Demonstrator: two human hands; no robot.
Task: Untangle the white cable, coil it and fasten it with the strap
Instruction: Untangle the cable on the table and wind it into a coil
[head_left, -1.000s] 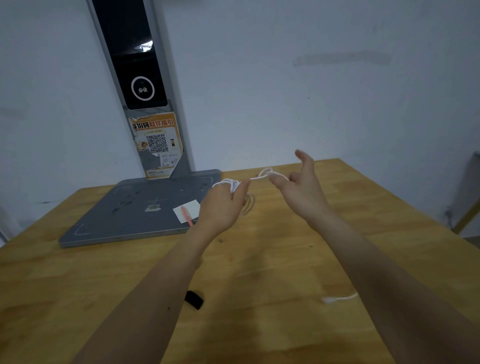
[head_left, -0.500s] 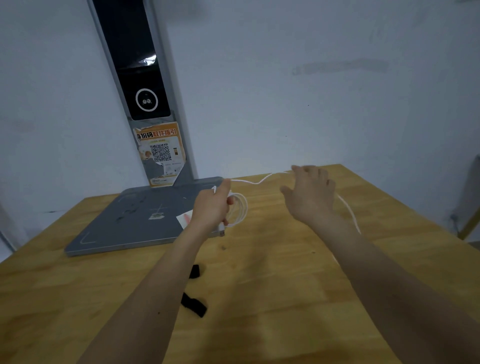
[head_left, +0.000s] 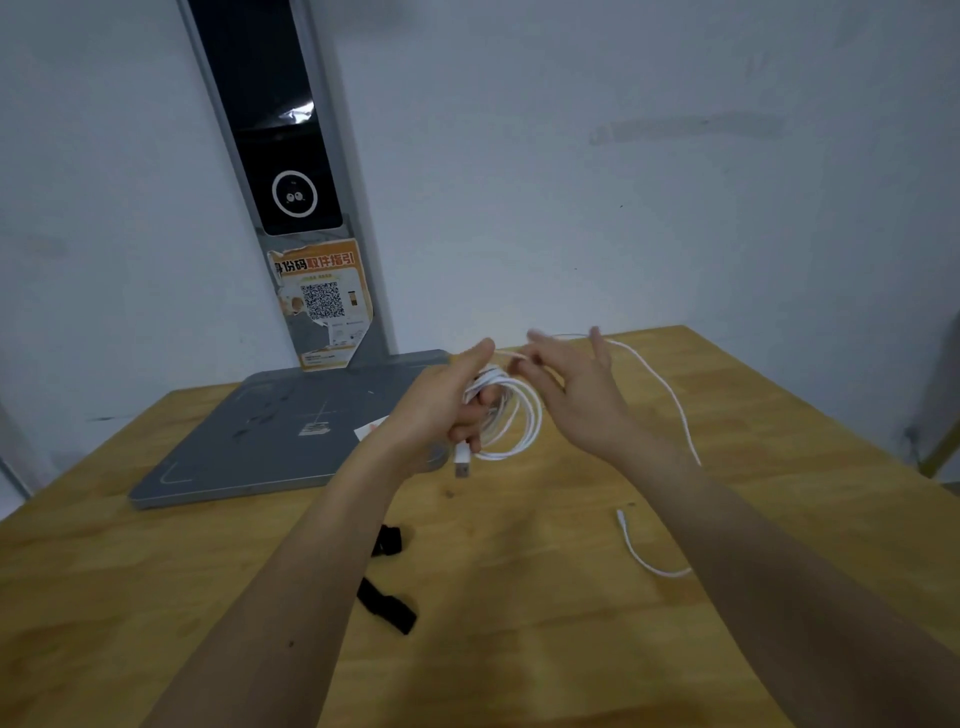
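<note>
My left hand (head_left: 441, 410) is closed around several loops of the white cable (head_left: 524, 421), held above the wooden table (head_left: 519, 649). A USB plug (head_left: 461, 462) hangs below that fist. My right hand (head_left: 576, 395) is beside the coil with fingers spread, and the free strand runs over its fingers, arcs right and drops behind my right forearm. The cable's other end (head_left: 621, 515) lies on the table. A black strap (head_left: 387, 605) lies flat near my left forearm; a second black piece (head_left: 388, 540) shows just above it.
A grey flat base (head_left: 249, 441) with a tall dark post (head_left: 280, 156) and an orange QR sticker (head_left: 322, 301) stands at the back left against the white wall. A small white card (head_left: 371, 428) lies on that base. The table's right edge is close.
The coil in my left hand has grown by another loop. My right hand has swung in from the right toward the coil, bringing the strand. The loose end has slid into view.
</note>
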